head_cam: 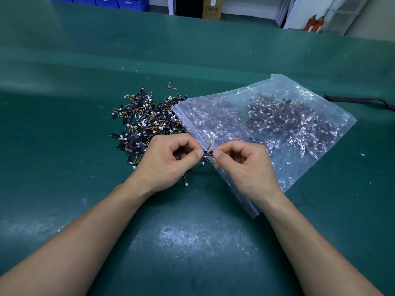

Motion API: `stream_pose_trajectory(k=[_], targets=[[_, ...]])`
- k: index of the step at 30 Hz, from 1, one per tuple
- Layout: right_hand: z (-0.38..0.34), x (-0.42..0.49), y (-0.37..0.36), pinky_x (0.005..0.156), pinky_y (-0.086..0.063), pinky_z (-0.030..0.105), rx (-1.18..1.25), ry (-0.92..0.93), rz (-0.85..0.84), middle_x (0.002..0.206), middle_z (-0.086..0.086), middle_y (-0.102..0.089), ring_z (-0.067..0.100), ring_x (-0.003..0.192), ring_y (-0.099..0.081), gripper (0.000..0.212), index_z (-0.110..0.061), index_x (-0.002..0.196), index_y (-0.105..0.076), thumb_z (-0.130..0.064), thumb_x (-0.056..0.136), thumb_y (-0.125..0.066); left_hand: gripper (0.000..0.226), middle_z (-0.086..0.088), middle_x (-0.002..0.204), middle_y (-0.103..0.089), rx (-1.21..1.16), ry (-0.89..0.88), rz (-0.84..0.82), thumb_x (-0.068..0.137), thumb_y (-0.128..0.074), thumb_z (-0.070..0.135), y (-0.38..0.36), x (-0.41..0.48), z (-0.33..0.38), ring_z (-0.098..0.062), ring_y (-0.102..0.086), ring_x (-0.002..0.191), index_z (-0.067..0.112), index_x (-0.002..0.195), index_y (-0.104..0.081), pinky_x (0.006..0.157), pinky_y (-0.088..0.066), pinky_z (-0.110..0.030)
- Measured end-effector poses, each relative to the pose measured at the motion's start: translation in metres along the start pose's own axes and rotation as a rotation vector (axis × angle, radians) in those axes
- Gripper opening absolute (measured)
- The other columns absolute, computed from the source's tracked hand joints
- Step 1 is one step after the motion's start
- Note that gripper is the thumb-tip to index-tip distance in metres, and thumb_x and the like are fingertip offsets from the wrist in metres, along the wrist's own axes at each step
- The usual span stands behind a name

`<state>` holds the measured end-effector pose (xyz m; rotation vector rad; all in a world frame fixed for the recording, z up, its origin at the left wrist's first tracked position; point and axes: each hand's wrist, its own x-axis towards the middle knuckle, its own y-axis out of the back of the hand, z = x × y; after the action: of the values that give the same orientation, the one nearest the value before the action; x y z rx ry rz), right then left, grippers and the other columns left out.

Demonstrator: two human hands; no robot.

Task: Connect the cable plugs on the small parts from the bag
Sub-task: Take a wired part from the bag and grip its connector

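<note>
Between my two hands sits a small black part (207, 154) with a thin red and yellow cable looping up from it. My left hand (168, 161) pinches its left end with thumb and forefinger, the other fingers curled. My right hand (241, 163) pinches the right end the same way. A white plug on a short cable (185, 183) hangs below my left hand. A clear zip bag (299, 116) holding several more parts lies to the right, partly under my right hand. A loose pile of the same parts (145, 122) lies on the green mat beyond my left hand.
The green mat (192, 242) covers the whole bench. One stray part (170, 84) lies past the pile. A black strap (361, 100) lies at the right edge. Blue bins (106, 2), a cardboard box (211, 7) and red extinguishers (315, 23) stand behind the bench.
</note>
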<state>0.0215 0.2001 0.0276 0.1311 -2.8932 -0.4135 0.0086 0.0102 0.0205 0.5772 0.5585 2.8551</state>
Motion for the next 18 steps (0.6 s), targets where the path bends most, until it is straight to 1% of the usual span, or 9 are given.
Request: stream_pose_trajectory(k=[3,5,7,9,11,14,18], targets=[[-0.0007,0.0002,-0.0012,0.057,-0.04,0.014,-0.009,-0.004,-0.001,0.06,-0.009,-0.067,0.002,0.054,-0.051,0.023,-0.021,0.073,-0.072,-0.005,0.091,-0.072,0.012,0.006,0.067,-0.064,0.001,0.008,-0.008,0.085,-0.065,0.017,0.0015,0.0002,-0.0011,-0.025,-0.056,0.064,0.021,0.074,-0.067,0.06,-0.044,-0.026],[-0.0011,0.0,-0.0016,0.056,-0.039,0.013,-0.005,-0.009,0.003,0.059,-0.009,-0.066,0.003,0.053,-0.049,0.023,-0.02,0.073,-0.072,-0.004,0.09,-0.072,0.011,0.004,0.069,-0.064,0.003,0.011,-0.013,0.085,-0.065,0.018,0.0013,0.0003,-0.0012,-0.025,-0.056,0.065,0.02,0.075,-0.068,0.061,-0.044,-0.027],[-0.0007,0.0001,-0.0012,0.055,-0.04,0.016,0.0,-0.011,0.004,0.06,-0.008,-0.067,0.007,0.055,-0.05,0.023,-0.019,0.073,-0.073,-0.003,0.09,-0.072,0.012,0.005,0.069,-0.065,0.01,0.007,-0.006,0.085,-0.066,0.017,0.0004,-0.0001,-0.001,-0.022,-0.056,0.063,0.02,0.074,-0.068,0.06,-0.044,-0.023],[-0.0001,0.0002,-0.0009,0.057,-0.043,0.02,0.005,-0.012,0.007,0.061,-0.007,-0.068,0.01,0.058,-0.053,0.024,-0.02,0.073,-0.073,-0.003,0.09,-0.071,0.013,0.007,0.068,-0.064,0.011,0.003,0.001,0.085,-0.066,0.016,0.0,-0.0002,-0.0004,-0.014,-0.054,0.061,0.022,0.073,-0.067,0.06,-0.042,-0.018],[0.0003,0.0005,-0.0011,0.058,-0.044,0.022,0.005,-0.016,0.01,0.061,-0.007,-0.068,0.011,0.059,-0.054,0.025,-0.022,0.072,-0.072,-0.004,0.09,-0.071,0.013,0.008,0.068,-0.064,0.006,0.006,0.001,0.085,-0.066,0.017,0.0001,-0.0002,0.0,-0.011,-0.053,0.061,0.023,0.074,-0.068,0.06,-0.042,-0.017],[0.0009,0.0005,-0.0016,0.056,-0.043,0.018,-0.015,-0.007,0.007,0.06,-0.008,-0.067,0.009,0.056,-0.052,0.024,-0.022,0.073,-0.072,-0.005,0.09,-0.072,0.012,0.005,0.068,-0.065,0.015,0.005,-0.006,0.085,-0.066,0.016,0.0004,-0.0003,-0.0002,-0.019,-0.055,0.062,0.02,0.074,-0.068,0.06,-0.043,-0.019],[0.0014,0.0002,-0.0017,0.057,-0.044,0.017,-0.007,0.016,0.013,0.062,-0.01,-0.068,0.006,0.057,-0.054,0.023,-0.024,0.074,-0.073,-0.008,0.091,-0.073,0.011,0.01,0.066,-0.063,-0.006,0.021,0.003,0.085,-0.066,0.017,0.0006,0.0004,-0.0006,-0.01,-0.052,0.061,0.018,0.074,-0.069,0.06,-0.042,-0.018]])
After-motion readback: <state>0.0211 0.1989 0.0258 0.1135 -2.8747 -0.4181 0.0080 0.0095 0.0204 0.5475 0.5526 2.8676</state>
